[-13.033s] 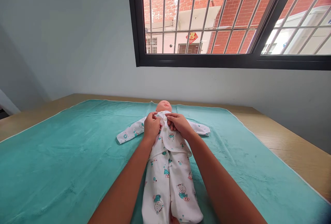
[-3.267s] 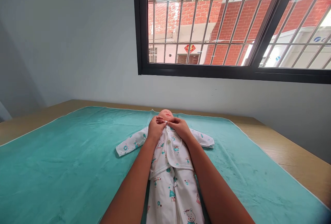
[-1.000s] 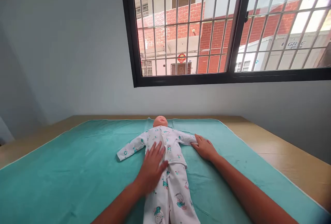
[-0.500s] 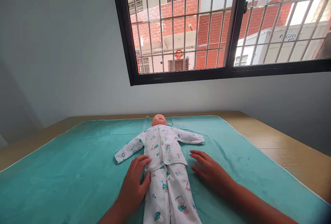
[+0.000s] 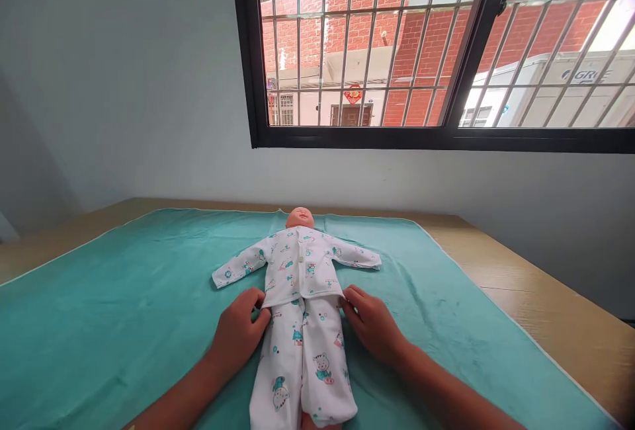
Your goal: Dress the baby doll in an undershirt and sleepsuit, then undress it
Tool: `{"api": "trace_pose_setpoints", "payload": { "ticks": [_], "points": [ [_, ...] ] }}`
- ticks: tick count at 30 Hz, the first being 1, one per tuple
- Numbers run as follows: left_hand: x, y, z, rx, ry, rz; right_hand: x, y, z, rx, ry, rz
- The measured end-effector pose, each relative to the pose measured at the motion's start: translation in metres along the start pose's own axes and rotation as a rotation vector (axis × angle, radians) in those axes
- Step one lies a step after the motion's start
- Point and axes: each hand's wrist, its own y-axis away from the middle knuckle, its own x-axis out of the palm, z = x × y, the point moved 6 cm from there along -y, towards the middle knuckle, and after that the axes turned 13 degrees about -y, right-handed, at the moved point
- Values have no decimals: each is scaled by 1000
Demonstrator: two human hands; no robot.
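Observation:
A baby doll [image 5: 300, 217] lies on its back, head toward the wall, with both sleeves spread to the sides. It wears a white printed pajama top [image 5: 306, 270], closed down the front, and matching pajama pants [image 5: 325, 350]. My left hand [image 5: 238, 327] pinches the top's lower hem at its left corner. At the opposite corner, my right hand [image 5: 374, 325] has its fingers closed on the hem, beside the hip. The hem overlaps the waist of the pants. A bit of the doll's leg shows below the pant cuffs at the bottom edge.
A green cloth [image 5: 149, 298] spreads under the doll over a wooden table [image 5: 526, 291], whose surface shows along the back and right. Behind it rises a grey-white wall [image 5: 149, 86] with a black-framed barred window [image 5: 357, 137].
Both hands have come to the sides of the top's hem and closed on it; before, their fingers were apart. The view has shifted, showing more of the pants' lower ends.

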Motion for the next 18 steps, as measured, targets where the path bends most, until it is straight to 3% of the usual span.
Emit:
{"api": "trace_pose_setpoints", "payload": {
  "ticks": [4,9,14,18],
  "points": [
    [-7,2,5,-5,41,-75,-8,3,2,-64,-17,-64],
    [-7,2,6,10,35,-81,-8,3,8,-154,86,-69],
    [-8,7,-10,233,41,-184,-12,5,21,-300,144,-184],
    [-10,7,-19,316,2,-237,-12,6,27,-398,175,-234]
  ]
}}
